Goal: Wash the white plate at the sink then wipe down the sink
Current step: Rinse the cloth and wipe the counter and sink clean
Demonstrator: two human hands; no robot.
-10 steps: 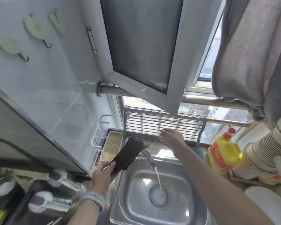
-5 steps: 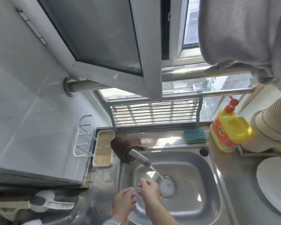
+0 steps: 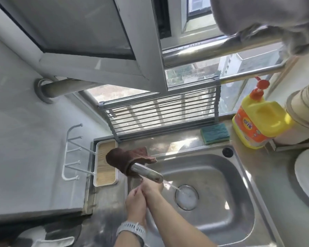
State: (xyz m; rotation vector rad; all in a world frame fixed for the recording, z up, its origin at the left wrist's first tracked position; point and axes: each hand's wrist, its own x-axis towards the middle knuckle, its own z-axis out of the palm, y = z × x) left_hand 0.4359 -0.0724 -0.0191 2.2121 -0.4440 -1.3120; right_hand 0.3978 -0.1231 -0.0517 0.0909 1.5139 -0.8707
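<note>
Stainless steel makes up the sink (image 3: 221,220) and the tabletop (image 3: 243,139) around it, both shining where window light falls on them. Water runs from the faucet (image 3: 147,172) in a thin stream onto the round drain (image 3: 186,196). A brown cloth (image 3: 127,160) is draped over the faucet's base. Under the spout, at the left side of the basin, the left hand (image 3: 136,202) and right hand (image 3: 152,186) are pressed together, fingers touching each other; neither grip is grasping any object, and both look loosely curled rather than clenched. A white watch band (image 3: 132,229) sits on the left wrist.

The white plate (image 3: 307,179) lies on the tabletop to the right of the sink, partly cut off by the frame edge and well apart from both hands. Behind the basin, a green sponge (image 3: 214,133) rests beside a yellow and orange detergent bottle (image 3: 257,122) with a red pump. A stack of paper cups (image 3: 305,104) leans in from the right. A slatted metal rack (image 3: 161,113) stands against the window (image 3: 221,68), and a wood-lined white tray (image 3: 106,163) sits left of the faucet. A white wire hook rack (image 3: 71,150) is fixed to the pale wall (image 3: 25,122), and grey fabric (image 3: 275,15) hangs at the upper right.
</note>
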